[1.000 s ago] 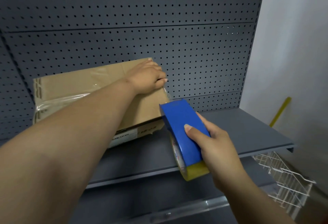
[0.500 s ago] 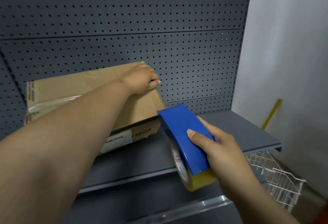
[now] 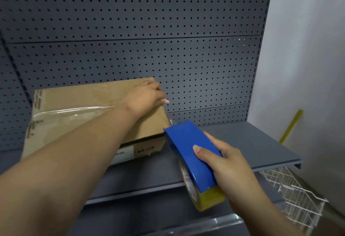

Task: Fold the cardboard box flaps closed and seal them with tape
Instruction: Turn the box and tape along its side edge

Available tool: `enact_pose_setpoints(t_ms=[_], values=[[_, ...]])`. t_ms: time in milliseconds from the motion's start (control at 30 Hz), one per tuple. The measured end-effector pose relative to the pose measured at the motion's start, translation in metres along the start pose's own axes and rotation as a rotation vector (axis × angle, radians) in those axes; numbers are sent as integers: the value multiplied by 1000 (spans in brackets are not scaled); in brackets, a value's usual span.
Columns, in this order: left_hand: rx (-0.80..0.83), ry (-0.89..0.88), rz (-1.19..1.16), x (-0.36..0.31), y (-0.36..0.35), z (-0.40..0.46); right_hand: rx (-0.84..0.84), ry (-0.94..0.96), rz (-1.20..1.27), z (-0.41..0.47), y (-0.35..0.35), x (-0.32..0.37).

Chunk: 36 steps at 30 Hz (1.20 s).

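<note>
While the right hand point(image 3: 230, 163) grips a blue tape dispenser point(image 3: 192, 156) nearest the camera, thumb laid along its top and fingers curled round the far side, a yellowish roll of tape point(image 3: 205, 198) shows under the dispenser's near end. The dispenser's front end sits just beside the near right corner of the cardboard box point(image 3: 78, 108); whether it touches the box cannot be told. The box lies on a grey metal shelf point(image 3: 242, 142), its flaps folded flat, a strip of clear tape point(image 3: 74, 110) running across its top from the left edge toward the middle. A white label point(image 3: 123, 154) is on its front face. Farther on, the left hand point(image 3: 145, 98) rests on the box's far right corner, palm down, fingers bent over the right edge. Behind stands a grey pegboard panel point(image 3: 149, 30). At lower right is a white wire basket point(image 3: 298, 194), and a yellow stick point(image 3: 291, 125) leans against the pale wall point(image 3: 308, 48).
</note>
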<state>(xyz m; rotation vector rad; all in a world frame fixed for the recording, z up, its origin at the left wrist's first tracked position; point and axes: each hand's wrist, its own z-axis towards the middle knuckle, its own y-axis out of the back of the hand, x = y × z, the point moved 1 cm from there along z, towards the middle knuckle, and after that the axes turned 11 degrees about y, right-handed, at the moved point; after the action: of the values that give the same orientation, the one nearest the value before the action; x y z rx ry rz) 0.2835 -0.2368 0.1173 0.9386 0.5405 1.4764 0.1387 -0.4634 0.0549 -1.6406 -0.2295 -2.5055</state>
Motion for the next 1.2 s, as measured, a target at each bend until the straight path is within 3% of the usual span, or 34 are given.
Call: enact_pose_setpoints(t_ms=[67,200,300,600,733,1067,1200], values=[[27,-22,-6,2,2,-3,1,-3,-4,0,1,-1],[295,-62,-25,8,12,-11,16,-6,-2,1,-1,-2],[392,-82,7,10,15,-14,11,-21,7,1,-6,-4],[333,-38,-67,13,5,-16,-13,-8,51,-8,-25,-14],[170,-132,-82,11,4,-17,-39,-23,68,-11,-29,-20],[406,-179,-81,0,7,-28,-50,-62,74,-4,-31,-23],[394,-195,-5,2,7,-28,-42,-59,69,-1,-31,-23]])
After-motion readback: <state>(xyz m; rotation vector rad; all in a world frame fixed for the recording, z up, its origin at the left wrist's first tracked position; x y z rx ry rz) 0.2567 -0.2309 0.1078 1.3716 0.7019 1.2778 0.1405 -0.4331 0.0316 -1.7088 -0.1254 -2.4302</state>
